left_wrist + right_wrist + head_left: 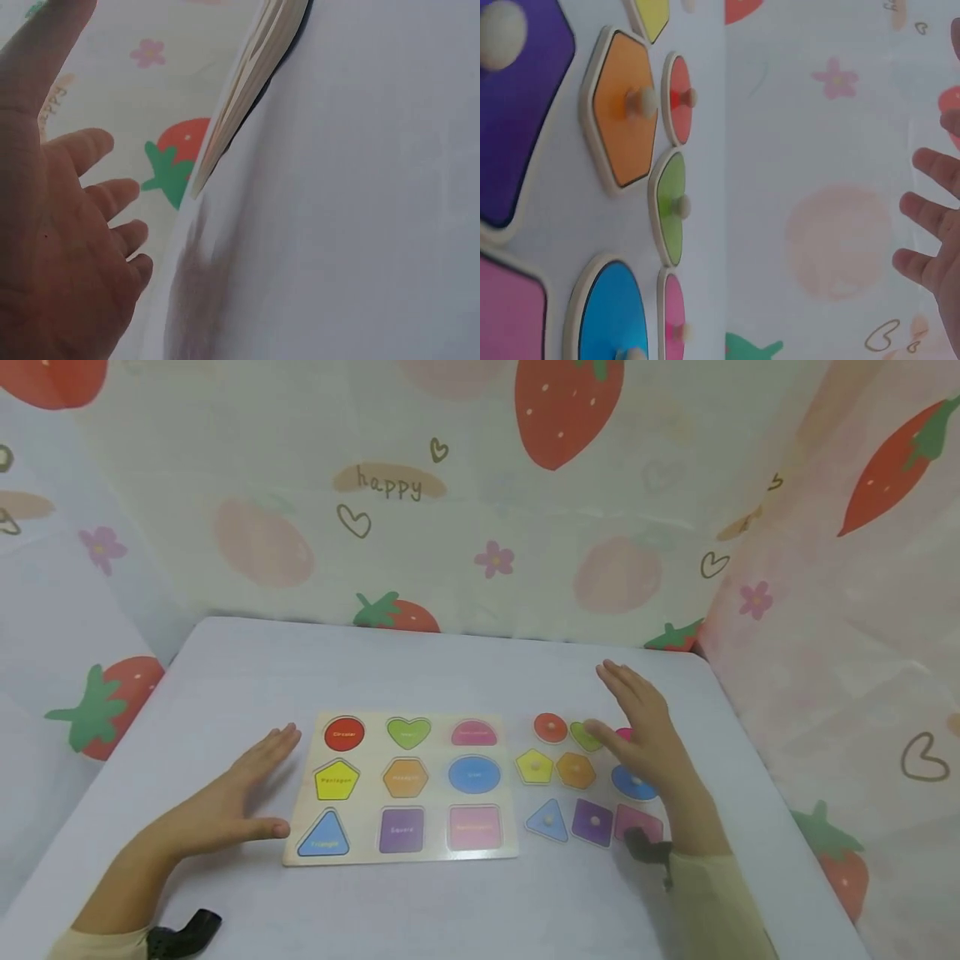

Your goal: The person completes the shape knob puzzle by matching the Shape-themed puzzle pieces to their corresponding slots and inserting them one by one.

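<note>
A wooden shape puzzle board (441, 722) lies flat on the table, with coloured, labelled shapes in rows. My left hand (225, 810) is just left of the board, fingers straight and thumb apart; it holds nothing. To the board's right lie loose knobbed puzzle pieces: among them a red circle (551, 727), a yellow pentagon (535, 767), an orange hexagon (619, 112), a blue triangle (547, 821) and a purple square (592, 822). Over the right side of these pieces my right hand (648, 735) is held with fingers extended and nothing in it, partly covering the green heart (583, 737).
The white table (420, 910) has its far edge against a strawberry-patterned curtain (465, 468), which also hangs along both sides. Black straps with dark mounts (183, 935) sit at both wrists, near the cuffs of light sleeves (716, 902).
</note>
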Demonstrator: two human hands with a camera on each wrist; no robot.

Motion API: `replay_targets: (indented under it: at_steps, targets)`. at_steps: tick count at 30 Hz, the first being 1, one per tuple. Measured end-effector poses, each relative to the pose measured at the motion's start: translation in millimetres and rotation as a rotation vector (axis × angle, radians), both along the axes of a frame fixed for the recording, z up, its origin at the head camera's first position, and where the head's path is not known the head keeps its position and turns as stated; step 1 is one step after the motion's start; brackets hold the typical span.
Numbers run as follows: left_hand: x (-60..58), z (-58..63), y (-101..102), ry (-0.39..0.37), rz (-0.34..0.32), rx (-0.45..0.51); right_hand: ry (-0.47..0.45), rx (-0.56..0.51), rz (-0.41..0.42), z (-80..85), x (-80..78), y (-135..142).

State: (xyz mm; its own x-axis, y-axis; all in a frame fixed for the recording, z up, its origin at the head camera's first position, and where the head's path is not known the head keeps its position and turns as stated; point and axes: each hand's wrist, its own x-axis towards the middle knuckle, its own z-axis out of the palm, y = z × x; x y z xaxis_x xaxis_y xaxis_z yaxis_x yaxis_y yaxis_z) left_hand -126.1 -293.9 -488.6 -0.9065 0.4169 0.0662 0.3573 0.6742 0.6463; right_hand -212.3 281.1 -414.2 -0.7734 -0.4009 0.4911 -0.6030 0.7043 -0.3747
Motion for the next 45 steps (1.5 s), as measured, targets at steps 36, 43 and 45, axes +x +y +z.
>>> replay_targets:
  at_steps: [36,43,45]
  targets:
    - [3.6,-10.2,6,-0.064,-0.003,-0.076,-0.282,-0.020,-0.087,-16.7,-34.2,-37]
    - [2.6,-9.9,6,-0.082,-0.004,-0.090,-0.351,-0.029,-0.132,-26.9,-37.0,-38]
    - [2.2,-10.2,6,-0.084,-0.006,-0.093,-0.385,-0.028,-0.147,-29.3,-37.1,-39]
